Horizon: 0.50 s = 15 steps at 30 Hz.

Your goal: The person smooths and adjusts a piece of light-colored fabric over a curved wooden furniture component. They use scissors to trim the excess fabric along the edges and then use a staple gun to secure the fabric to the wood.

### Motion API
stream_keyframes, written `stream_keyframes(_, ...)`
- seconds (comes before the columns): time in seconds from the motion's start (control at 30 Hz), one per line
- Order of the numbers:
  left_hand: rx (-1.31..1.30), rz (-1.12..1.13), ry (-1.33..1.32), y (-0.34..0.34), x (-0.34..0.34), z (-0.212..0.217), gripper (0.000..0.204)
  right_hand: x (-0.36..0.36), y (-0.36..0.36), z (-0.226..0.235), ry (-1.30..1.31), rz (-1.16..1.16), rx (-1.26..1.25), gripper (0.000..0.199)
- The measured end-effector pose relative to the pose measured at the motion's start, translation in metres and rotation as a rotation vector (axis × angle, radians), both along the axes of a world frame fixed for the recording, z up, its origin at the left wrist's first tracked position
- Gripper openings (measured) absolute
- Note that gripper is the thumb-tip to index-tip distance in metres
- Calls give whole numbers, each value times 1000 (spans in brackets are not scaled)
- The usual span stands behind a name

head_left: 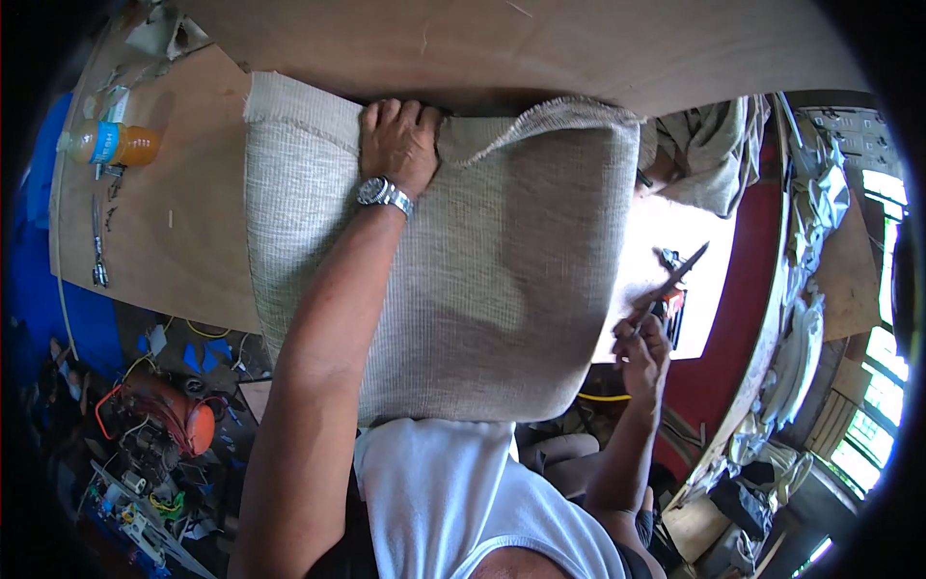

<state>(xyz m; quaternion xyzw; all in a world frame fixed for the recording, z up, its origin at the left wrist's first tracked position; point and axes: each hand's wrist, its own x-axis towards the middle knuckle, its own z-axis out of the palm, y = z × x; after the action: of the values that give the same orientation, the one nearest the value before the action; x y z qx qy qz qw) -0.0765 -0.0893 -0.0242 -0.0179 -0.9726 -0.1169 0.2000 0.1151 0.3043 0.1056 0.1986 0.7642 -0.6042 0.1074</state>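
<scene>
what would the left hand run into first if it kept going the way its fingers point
Probably the curved plywood panel. The left hand presses the beige woven fabric with its fingers at the fabric's top edge, where the panel begins. Depth there is shadowed, so this is a judgement.
</scene>
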Motion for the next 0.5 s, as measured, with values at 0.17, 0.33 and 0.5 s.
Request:
stream_keyframes(0.17, 20, 3, -41, -7, 1, 0, 26, -7, -142, 23, -131, 367, -349, 34)
stream_keyframes(0.33, 12, 0, -2, -6, -2, -1, 21, -49, -196, -2, -266, 559, -272, 56)
stream_keyframes(0.5, -34, -32, -54, -10, 1, -1, 17, -73, -203, -22, -251, 624, -183, 73)
